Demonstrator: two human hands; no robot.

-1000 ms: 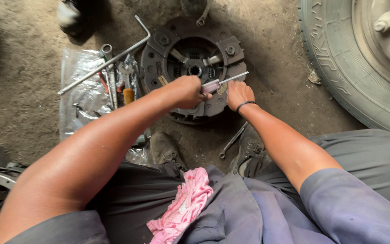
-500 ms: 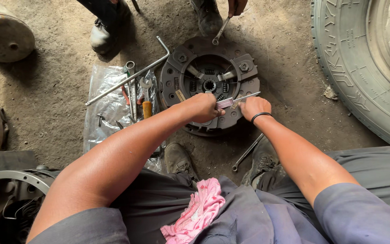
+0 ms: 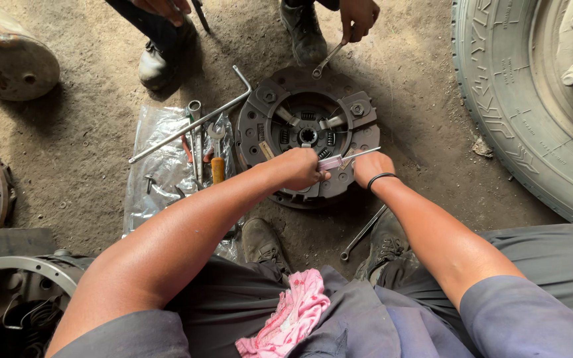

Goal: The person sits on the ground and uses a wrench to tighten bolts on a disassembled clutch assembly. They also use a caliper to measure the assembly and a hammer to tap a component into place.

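Clutch plate [image 3: 280, 126] on ground; tool sheet [image 3: 160, 166] left of it, tyre [image 3: 518, 113] right, wrench [image 3: 363, 233] nearer person.

**View lifts and a second person comes into sight**

The view tilts up toward the far side, so the clutch plate [image 3: 306, 136] and both hands now sit lower in the picture than a second ago. A co-worker's hand [image 3: 358, 16] appears at the far edge, holding a spanner [image 3: 326, 61] whose tip touches the plate's far rim; earlier only a shoe showed there. Two dark shoes [image 3: 160, 56] are now fully visible. On the far left a rusty drum [image 3: 11, 63] enters view, and a metal housing [image 3: 14, 292] shows at the near left. The left hand [image 3: 300, 169] and right hand [image 3: 373, 169] stay closed on the screwdriver [image 3: 346, 159].
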